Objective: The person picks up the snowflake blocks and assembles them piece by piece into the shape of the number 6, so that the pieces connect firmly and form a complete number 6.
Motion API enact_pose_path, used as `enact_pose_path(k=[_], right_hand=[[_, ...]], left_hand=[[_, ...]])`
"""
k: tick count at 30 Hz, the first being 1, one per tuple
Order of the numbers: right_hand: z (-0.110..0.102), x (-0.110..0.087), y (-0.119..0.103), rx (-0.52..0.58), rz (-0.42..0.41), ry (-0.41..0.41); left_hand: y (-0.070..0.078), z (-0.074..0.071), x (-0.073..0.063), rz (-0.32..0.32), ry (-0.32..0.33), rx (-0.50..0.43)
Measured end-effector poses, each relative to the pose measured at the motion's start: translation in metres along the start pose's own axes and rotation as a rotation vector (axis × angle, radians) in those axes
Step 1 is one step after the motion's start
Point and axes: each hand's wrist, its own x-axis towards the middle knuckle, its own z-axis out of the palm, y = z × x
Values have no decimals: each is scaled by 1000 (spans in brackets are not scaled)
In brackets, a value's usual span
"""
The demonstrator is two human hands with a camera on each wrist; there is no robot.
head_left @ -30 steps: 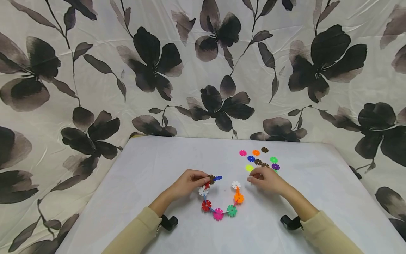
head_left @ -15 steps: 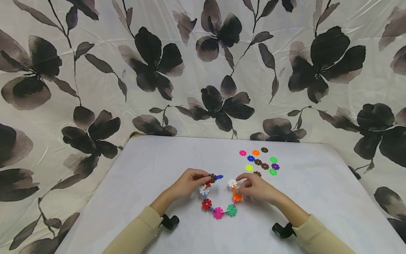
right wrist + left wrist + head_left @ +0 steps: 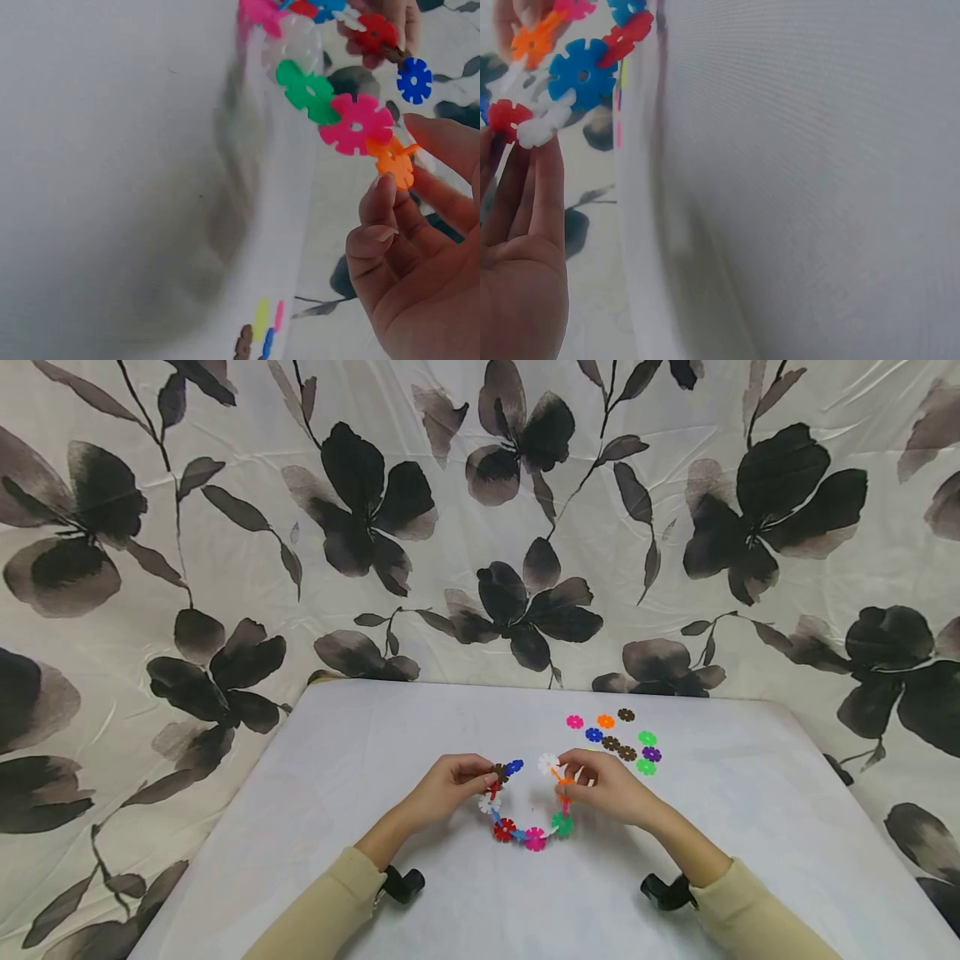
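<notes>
A chain of slotted, flower-shaped plastic discs hangs as a U between both hands, with a pink disc (image 3: 535, 839) at its bottom. My left hand (image 3: 450, 789) pinches the chain by the brown disc (image 3: 499, 773), beyond which a blue disc (image 3: 513, 767) forms one end. On the other side my right hand (image 3: 611, 785) pinches an orange disc (image 3: 566, 790) just below the white end disc (image 3: 548, 764). The two ends face each other with a gap between. In the right wrist view, fingertips meet the orange disc (image 3: 394, 163) beside a pink one (image 3: 356, 126).
Loose discs lie scattered at the back right of the white table (image 3: 337, 718), among them an orange one (image 3: 605, 721), a purple one (image 3: 652, 753) and a green one (image 3: 646, 767). A floral cloth (image 3: 450, 527) hangs behind the table.
My right hand has moved left from near the loose discs and taken hold of the chain at the orange disc. The chain's right side and bottom have risen; my left hand keeps its grip.
</notes>
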Motion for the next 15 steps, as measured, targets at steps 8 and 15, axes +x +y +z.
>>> enact_pose_path(k=[8, 15], right_hand=[[-3, 3, -4, 15, -7, -6], [-2, 3, 0, 25, -30, -3]], left_hand=[[0, 1, 2, -7, 4, -17], [1, 1, 2, -6, -2, -8]])
